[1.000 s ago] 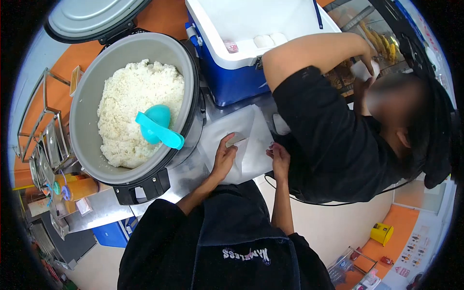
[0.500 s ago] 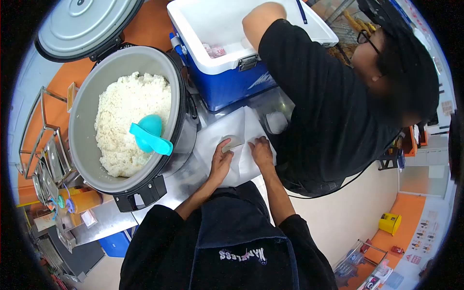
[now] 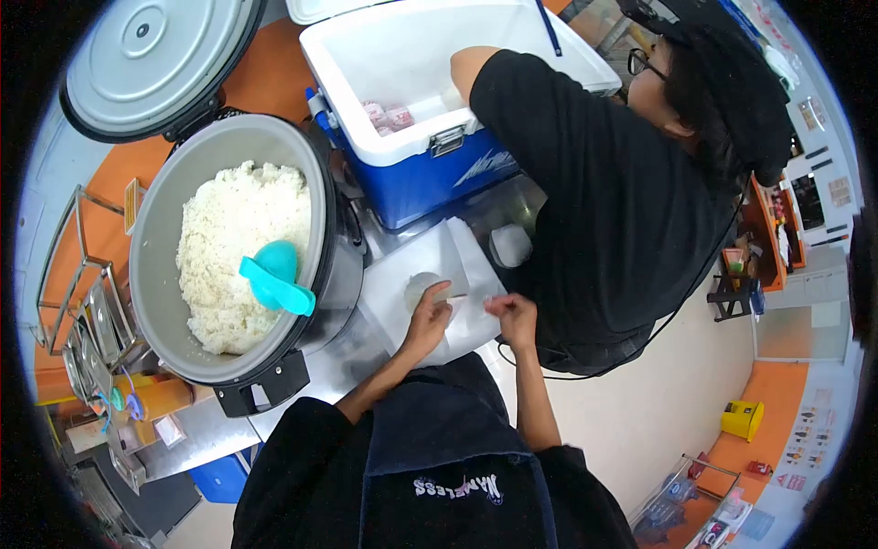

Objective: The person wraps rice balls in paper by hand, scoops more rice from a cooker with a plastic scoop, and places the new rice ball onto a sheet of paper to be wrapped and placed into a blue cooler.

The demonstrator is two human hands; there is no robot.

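Note:
My left hand (image 3: 427,322) lies over a white paper sheet (image 3: 389,284), thumb and forefinger curled at a round translucent piece (image 3: 422,289) that sticks out from under the fingers. Part of that piece is hidden by the hand. At the sheet's right side my right hand (image 3: 515,320) is closed, fingertips drawn together over the paper; what they pinch, if anything, cannot be made out. Beyond it, a clear plastic tub (image 3: 510,245) stands on the steel counter.
A big cooker (image 3: 334,293) of white rice (image 3: 240,220) stands at the left, a turquoise scoop (image 3: 277,277) lying in the rice. Behind is a blue and white cooler (image 3: 416,188) with pink-printed packs (image 3: 389,117) inside. Close on the right, a person in black (image 3: 622,201) reaches into it.
My right hand has come away from the middle of the paper, rightward and slightly up. The round translucent piece now shows more to the left of my left fingers. The view has shifted slightly.

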